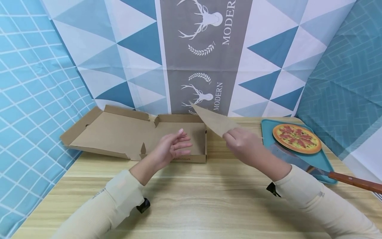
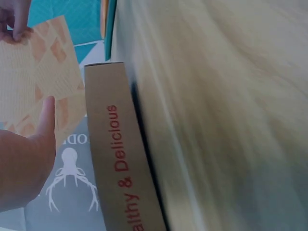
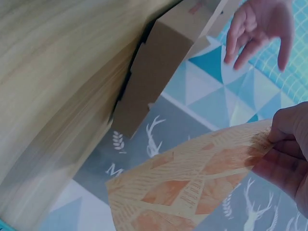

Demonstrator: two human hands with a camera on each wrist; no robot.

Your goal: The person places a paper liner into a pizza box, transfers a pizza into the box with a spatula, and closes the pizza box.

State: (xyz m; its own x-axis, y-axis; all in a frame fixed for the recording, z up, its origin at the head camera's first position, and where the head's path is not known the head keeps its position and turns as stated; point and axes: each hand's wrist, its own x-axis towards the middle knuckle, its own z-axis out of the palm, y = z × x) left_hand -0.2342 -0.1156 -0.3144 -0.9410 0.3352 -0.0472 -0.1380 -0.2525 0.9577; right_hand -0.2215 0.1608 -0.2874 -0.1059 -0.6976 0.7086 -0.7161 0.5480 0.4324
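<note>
My right hand (image 1: 243,144) pinches one corner of a thin sheet of printed paper (image 1: 213,121), held up in the air to the right of the box. In the right wrist view the paper (image 3: 168,192) shows orange and tan patches with lettering. My left hand (image 1: 173,147) is held over the front of the open cardboard pizza box (image 1: 191,158), fingers loosely extended and holding nothing. The box's lid (image 1: 119,132) is folded back to the left. In the left wrist view red lettering runs along the box's front wall (image 2: 115,139).
At the right lies a teal tray (image 1: 326,159) bearing a pizza (image 1: 296,138). A pizza peel with a metal blade (image 1: 287,156) and wooden handle (image 1: 355,182) rests across the tray. Patterned cloth (image 1: 268,59) hangs behind the wooden table (image 1: 191,205).
</note>
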